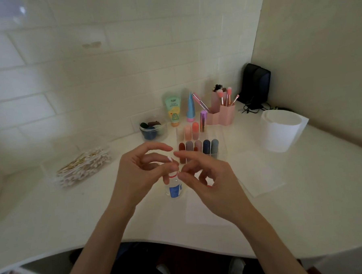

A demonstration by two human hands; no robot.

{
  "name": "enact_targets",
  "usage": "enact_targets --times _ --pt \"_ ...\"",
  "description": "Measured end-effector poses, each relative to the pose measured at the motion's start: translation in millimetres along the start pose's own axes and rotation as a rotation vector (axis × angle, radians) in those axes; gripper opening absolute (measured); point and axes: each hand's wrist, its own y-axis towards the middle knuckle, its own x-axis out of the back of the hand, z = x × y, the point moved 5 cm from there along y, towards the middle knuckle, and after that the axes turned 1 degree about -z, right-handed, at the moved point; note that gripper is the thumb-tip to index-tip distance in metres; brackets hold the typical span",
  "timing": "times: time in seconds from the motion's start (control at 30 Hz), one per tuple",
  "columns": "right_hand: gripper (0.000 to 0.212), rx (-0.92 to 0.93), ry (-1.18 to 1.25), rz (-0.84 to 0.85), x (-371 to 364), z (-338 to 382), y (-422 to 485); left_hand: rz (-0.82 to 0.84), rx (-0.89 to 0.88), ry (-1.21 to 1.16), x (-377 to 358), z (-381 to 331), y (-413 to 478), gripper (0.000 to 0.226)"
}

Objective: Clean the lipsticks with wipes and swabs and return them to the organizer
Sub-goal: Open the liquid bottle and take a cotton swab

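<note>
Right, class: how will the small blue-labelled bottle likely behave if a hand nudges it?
The small blue-labelled bottle stands upright and narrow, so it probably tips easily. Being small, it is likely light and may slide on the smooth table. Once down, its round body would probably roll.

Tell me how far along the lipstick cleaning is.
Early, it seems. Done: nothing I can confirm; the capped lipsticks stand in the organizer. In hand: a swab sits between the fingertips of the left hand and right hand, above the bottle; which hand pinches it is unclear. Left: cleaning each lipstick, with the wipes and swab pile close by.
</note>
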Motion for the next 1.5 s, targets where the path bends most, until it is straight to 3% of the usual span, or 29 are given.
enact_targets --times 0.13,0.37,0.6,0.97,1.13,1.33,1.5 --pt "0.057 -0.012 0.101 0.048 -0.9 1.1 -0.9 -0.019 0.056 0.038 11.9 10.7 0.6 0.042" --pt "0.045 -0.078 0.293 -0.024 11.1 -5.8 -0.3 -0.06 0.079 0.267 31.4 49.1 -10.8 0.042" --pt "0.023 -0.147 0.343 -0.104 17.1 -18.6 0.2 0.006 0.102 0.377 26.5 79.7 -19.9 0.078" --pt "0.012 -0.172 0.291 -0.255 27.6 -28.9 0.4 0.042 0.089 0.517 4.7 99.8 -11.2 0.053" --pt "0.011 -0.052 0.218 -0.327 34.9 -16.1 9.3 0.012 0.044 0.519 5.3 100.0 -10.0 0.042" --pt "0.011 0.118 -0.192 -0.32 38.6 -8.2 17.7 0.023 -0.002 0.446 -4.3 95.4 -6.3 0.044" --pt "0.012 0.22 -0.35 -0.317 36.8 -10.4 20.7 0.049 -0.031 0.364 -14.4 89.2 0.1 0.048"
